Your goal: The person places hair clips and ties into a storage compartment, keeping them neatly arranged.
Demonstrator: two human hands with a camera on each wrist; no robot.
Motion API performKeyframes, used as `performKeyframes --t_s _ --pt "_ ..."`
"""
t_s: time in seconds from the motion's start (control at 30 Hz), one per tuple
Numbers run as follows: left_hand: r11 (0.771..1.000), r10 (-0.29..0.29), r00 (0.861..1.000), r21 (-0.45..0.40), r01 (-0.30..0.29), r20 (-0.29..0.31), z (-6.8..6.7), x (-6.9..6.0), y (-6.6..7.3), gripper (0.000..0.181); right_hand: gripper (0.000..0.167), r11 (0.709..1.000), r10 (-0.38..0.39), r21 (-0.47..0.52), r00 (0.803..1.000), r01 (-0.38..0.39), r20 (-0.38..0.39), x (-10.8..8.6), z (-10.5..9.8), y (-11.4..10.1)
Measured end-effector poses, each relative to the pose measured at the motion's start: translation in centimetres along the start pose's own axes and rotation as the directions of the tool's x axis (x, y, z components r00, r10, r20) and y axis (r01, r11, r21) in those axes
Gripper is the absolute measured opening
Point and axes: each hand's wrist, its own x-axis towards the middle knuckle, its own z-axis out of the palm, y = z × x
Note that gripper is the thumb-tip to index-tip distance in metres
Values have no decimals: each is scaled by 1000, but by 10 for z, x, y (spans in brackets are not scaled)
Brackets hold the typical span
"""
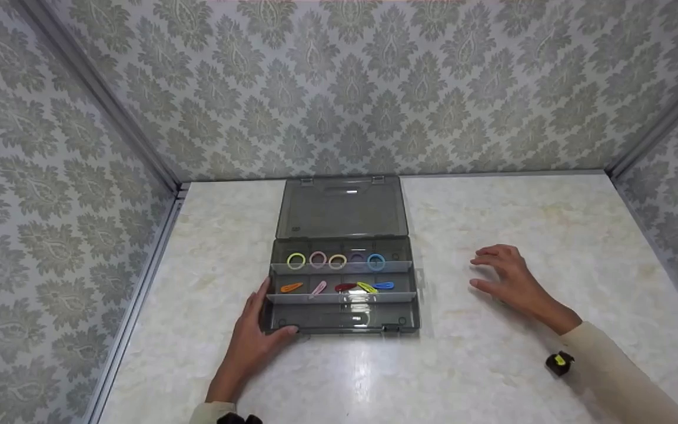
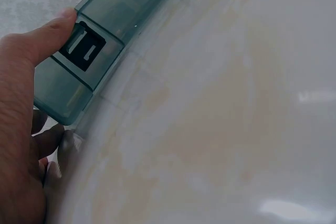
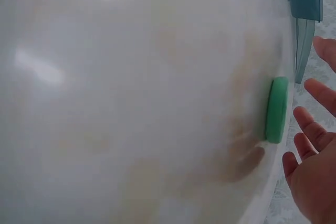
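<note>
A grey see-through plastic organizer box stands on the table, its lid folded back toward the wall. Several hair ties lie in a row in the rear compartment. Several snap hair clips in different colours lie in the middle one. My left hand holds the box's front left corner, thumb on the front wall and fingers along the left side. To the right of the box, my right hand hovers over the table with bent, spread fingers and nothing in them. Near those fingers, a green rounded band appears edge-on in the right wrist view.
The marbled white table reaches to patterned wall panels at the back and both sides. A dark latch sits on the box's front wall beside my left thumb. A small black device shows at the right sleeve.
</note>
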Motion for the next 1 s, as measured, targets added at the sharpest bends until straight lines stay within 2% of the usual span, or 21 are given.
performKeyframes --t_s 0.27,0.57,0.77,1.0 --pt "1000 19 1000 0 -19 0 1 1 -1 119 40 999 39 -29 999 -39 8 -33 -20 1" --pt "1000 14 1000 -3 -14 -6 0 0 -1 120 46 996 37 -87 999 -38 -7 -53 -31 4" --pt "1000 -12 1000 0 12 5 0 0 2 120 49 995 33 -95 999 -34 -10 -60 -32 3" --pt "1000 10 1000 -6 -10 -5 1 1 0 120 43 992 19 -128 999 -24 -44 -59 -25 4"
